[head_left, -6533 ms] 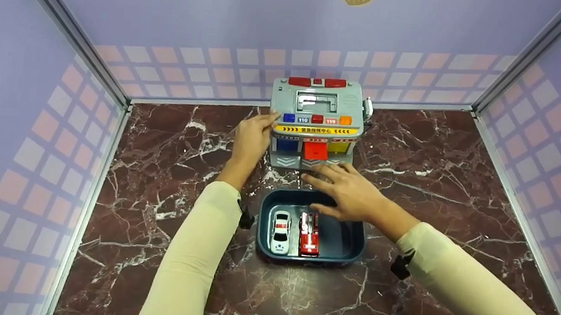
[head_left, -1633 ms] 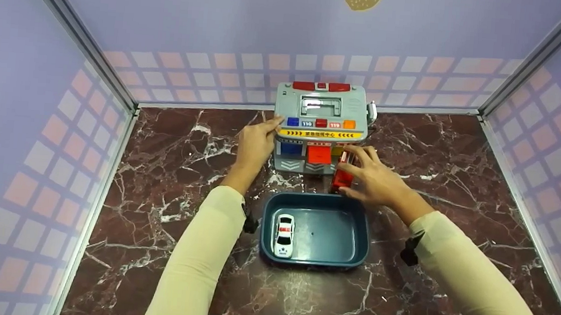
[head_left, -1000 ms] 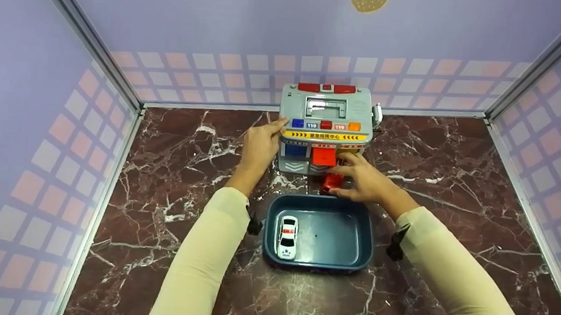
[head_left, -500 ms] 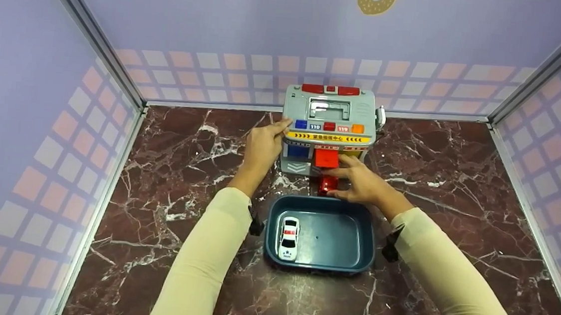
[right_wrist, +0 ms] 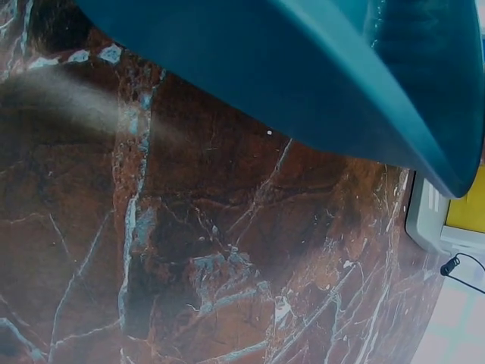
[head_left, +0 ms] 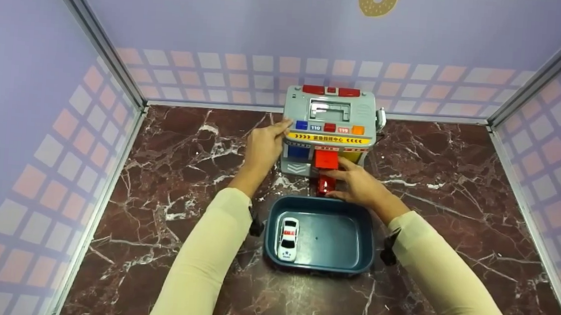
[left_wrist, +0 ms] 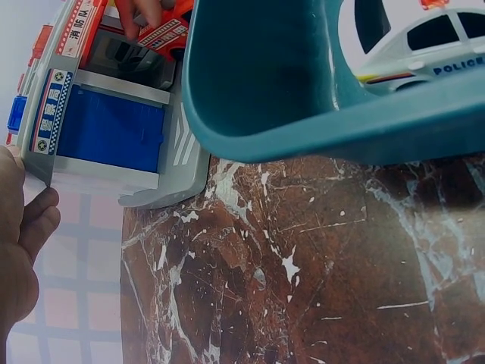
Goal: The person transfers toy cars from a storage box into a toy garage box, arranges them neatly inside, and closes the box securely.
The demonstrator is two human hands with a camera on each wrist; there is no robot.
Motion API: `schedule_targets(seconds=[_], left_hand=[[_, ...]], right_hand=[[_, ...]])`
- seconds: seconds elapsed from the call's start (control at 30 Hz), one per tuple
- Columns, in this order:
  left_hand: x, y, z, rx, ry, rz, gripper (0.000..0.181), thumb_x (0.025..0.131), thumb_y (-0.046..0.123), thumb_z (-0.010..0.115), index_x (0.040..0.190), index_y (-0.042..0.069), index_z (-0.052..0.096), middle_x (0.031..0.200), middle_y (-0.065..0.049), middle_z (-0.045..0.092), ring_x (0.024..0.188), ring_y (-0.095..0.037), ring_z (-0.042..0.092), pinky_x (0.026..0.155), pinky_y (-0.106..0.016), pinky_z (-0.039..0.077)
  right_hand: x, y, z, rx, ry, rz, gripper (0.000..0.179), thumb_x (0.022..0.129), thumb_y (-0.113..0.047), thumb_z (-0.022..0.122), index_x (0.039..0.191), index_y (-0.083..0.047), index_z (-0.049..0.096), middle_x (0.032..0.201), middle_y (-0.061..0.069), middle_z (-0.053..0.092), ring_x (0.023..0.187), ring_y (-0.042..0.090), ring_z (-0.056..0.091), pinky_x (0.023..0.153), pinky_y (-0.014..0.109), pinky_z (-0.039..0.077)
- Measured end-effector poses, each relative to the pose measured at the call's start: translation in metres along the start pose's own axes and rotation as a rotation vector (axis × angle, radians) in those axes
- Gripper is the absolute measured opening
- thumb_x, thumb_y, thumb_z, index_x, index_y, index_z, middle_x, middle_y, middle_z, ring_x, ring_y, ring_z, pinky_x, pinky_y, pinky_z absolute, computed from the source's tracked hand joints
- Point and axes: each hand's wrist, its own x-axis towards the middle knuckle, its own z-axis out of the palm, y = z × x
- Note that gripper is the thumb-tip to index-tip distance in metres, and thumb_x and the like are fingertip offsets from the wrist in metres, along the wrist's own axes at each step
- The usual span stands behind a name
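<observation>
A grey toy rescue station stands near the back wall, its red middle door swung up. My left hand grips the left front corner of its roof, with fingers tucked under the edge in the left wrist view. Low in front of the middle bay, my right hand pinches a red toy fire truck by its sides. The truck's front part is inside the doorway, hidden beneath the raised door. In the left wrist view, the truck points into the bay, beside the lowered blue door.
A dark teal bin sits just in front of the truck's rear end. Along its left side lies a white toy police car. Purple panels wall in the back and sides of the marbled tabletop.
My right hand has lifted the fire truck out of the bin, moved it left from the yellow bay to the middle bay, and lined it up there. The left hand keeps its hold.
</observation>
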Motion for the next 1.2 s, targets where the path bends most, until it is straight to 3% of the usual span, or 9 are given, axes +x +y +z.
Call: schedule_targets(seconds=[0.37, 0.7, 0.9, 1.2], left_hand=[[-0.0006, -0.0011, 0.0006, 0.000, -0.005, -0.006, 0.026, 0.106, 0.024, 0.075, 0.131, 0.020, 0.082, 0.132, -0.005, 0.078, 0.123, -0.034, 0.078, 0.108, -0.049, 0.064], [0.0001, 0.0003, -0.0004, -0.003, 0.023, 0.007, 0.024, 0.106, 0.026, 0.075, 0.128, 0.020, 0.084, 0.129, -0.006, 0.079, 0.119, -0.038, 0.079, 0.102, -0.054, 0.066], [-0.0003, 0.0004, -0.0008, -0.002, 0.030, 0.018, 0.023, 0.106, 0.026, 0.075, 0.127, 0.020, 0.084, 0.129, -0.005, 0.080, 0.119, -0.037, 0.079, 0.102, -0.054, 0.066], [-0.0024, 0.0002, -0.0003, 0.001, 0.016, 0.006, 0.025, 0.107, 0.025, 0.075, 0.130, 0.021, 0.083, 0.131, -0.002, 0.080, 0.121, -0.036, 0.078, 0.103, -0.053, 0.065]], right_hand=[[0.0021, -0.0005, 0.0006, 0.005, 0.007, 0.001, 0.064, 0.089, -0.024, 0.096, 0.146, -0.008, 0.072, 0.157, 0.026, 0.058, 0.140, 0.048, 0.063, 0.120, 0.060, 0.054], [0.0003, 0.0001, 0.0023, -0.021, 0.043, -0.056, 0.049, 0.090, -0.016, 0.094, 0.136, -0.009, 0.079, 0.155, 0.030, 0.059, 0.141, 0.049, 0.060, 0.119, 0.064, 0.053], [0.0019, 0.0006, 0.0033, -0.051, 0.085, -0.102, 0.048, 0.086, -0.014, 0.096, 0.132, -0.011, 0.082, 0.158, 0.028, 0.059, 0.144, 0.055, 0.052, 0.120, 0.069, 0.049], [0.0033, -0.0015, 0.0035, -0.025, 0.009, -0.005, 0.049, 0.095, -0.018, 0.089, 0.142, -0.014, 0.076, 0.164, 0.025, 0.053, 0.147, 0.051, 0.048, 0.123, 0.067, 0.047]])
